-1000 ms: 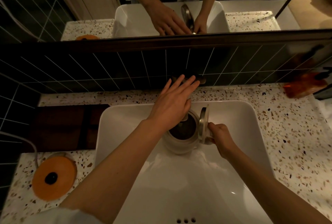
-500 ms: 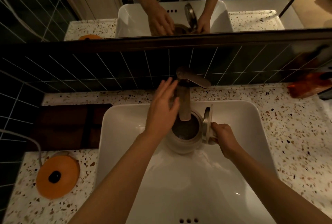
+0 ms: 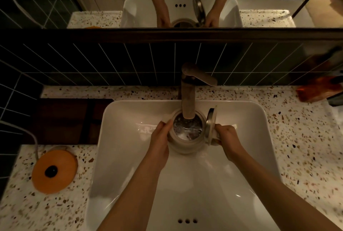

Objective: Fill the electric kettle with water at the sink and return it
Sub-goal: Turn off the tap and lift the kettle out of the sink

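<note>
A pale round electric kettle (image 3: 182, 146) stands in the white sink (image 3: 241, 165) right under the faucet spout (image 3: 187, 101). Its lid (image 3: 211, 125) is flipped up on the right side. Water churns inside the kettle's mouth. My left hand (image 3: 161, 141) is pressed against the kettle's left side. My right hand (image 3: 227, 140) grips the handle on its right. The orange kettle base (image 3: 53, 171) with a dark centre sits on the counter at the left, its cord running off toward the wall.
The speckled terrazzo counter (image 3: 297, 147) surrounds the sink. The faucet lever (image 3: 201, 76) points to the right. An orange object (image 3: 315, 89) lies at the far right by the tiled wall. A mirror above reflects my arms and the sink.
My left hand has come down from the faucet lever and now rests on the kettle's left side. Water now churns in the kettle. My right hand stays on the handle.
</note>
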A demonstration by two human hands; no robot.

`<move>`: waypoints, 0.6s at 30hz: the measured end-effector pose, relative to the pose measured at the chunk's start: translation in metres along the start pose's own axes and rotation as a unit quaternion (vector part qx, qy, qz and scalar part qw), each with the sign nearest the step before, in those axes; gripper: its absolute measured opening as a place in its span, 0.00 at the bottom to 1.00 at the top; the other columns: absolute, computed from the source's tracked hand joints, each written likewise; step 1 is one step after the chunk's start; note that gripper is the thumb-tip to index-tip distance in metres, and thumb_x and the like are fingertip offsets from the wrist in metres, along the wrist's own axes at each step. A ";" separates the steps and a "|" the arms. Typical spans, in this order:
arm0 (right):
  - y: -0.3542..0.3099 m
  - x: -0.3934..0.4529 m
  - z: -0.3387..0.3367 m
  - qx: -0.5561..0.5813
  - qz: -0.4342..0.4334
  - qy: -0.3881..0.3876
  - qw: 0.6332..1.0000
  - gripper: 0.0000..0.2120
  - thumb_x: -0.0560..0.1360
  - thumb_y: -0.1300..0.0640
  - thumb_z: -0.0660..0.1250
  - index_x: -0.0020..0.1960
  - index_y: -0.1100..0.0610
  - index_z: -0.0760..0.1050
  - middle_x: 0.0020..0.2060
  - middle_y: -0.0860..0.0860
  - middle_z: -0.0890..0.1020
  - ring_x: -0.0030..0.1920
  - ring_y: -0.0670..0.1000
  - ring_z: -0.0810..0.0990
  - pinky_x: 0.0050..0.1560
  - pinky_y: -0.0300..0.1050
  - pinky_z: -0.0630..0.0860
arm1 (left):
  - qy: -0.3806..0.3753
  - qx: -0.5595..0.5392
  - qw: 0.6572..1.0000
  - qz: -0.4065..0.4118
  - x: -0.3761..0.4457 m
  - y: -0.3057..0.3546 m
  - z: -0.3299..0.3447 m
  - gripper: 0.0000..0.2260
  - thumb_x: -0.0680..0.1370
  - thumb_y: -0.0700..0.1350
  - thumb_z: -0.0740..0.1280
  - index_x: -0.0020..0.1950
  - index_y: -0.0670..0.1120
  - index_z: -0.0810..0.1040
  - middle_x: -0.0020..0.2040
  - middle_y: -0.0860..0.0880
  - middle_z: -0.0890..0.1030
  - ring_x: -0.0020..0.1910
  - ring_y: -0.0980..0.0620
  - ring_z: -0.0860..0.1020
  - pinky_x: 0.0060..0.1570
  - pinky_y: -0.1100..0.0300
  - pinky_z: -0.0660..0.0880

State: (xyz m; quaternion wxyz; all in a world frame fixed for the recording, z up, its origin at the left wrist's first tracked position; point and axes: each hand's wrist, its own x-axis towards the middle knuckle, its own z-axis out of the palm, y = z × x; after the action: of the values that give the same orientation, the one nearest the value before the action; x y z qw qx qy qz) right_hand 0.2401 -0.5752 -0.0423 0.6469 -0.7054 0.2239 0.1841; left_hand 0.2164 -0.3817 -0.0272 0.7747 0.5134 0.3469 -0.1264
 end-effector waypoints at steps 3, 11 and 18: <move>0.005 -0.007 -0.003 0.002 -0.008 -0.016 1.000 0.19 0.77 0.59 0.60 0.31 0.64 0.79 0.26 0.56 0.80 0.33 0.55 0.80 0.37 0.44 0.78 | 0.005 -0.031 1.000 0.005 -0.007 -0.008 -0.002 0.08 0.78 0.43 0.66 0.55 0.45 0.80 0.49 0.48 0.84 0.52 0.50 0.81 0.46 0.61 0.75; 0.022 -0.042 -0.009 -0.005 -0.024 -0.056 0.998 0.30 0.70 0.44 0.65 0.37 0.75 0.75 0.36 0.77 0.74 0.38 0.73 0.77 0.47 0.63 0.80 | 0.023 -0.036 0.999 0.029 -0.054 -0.026 -0.020 0.13 0.78 0.41 0.66 0.61 0.47 0.80 0.56 0.50 0.84 0.57 0.53 0.80 0.56 0.60 0.72; 0.016 -0.077 0.005 0.001 -0.069 -0.132 0.989 0.41 0.64 0.36 0.68 0.42 0.79 0.71 0.38 0.79 0.72 0.38 0.75 0.73 0.47 0.65 0.73 | 0.042 -0.046 0.993 0.105 -0.107 -0.018 -0.042 0.13 0.78 0.43 0.66 0.62 0.46 0.80 0.58 0.49 0.84 0.59 0.52 0.80 0.61 0.56 0.73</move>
State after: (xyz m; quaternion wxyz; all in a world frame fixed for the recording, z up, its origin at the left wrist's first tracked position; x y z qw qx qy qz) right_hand 0.1667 -0.5649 -0.0139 0.6828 -0.6879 0.0875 0.2300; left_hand 0.1110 -0.3696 0.0217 0.7910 0.5156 0.3292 -0.0067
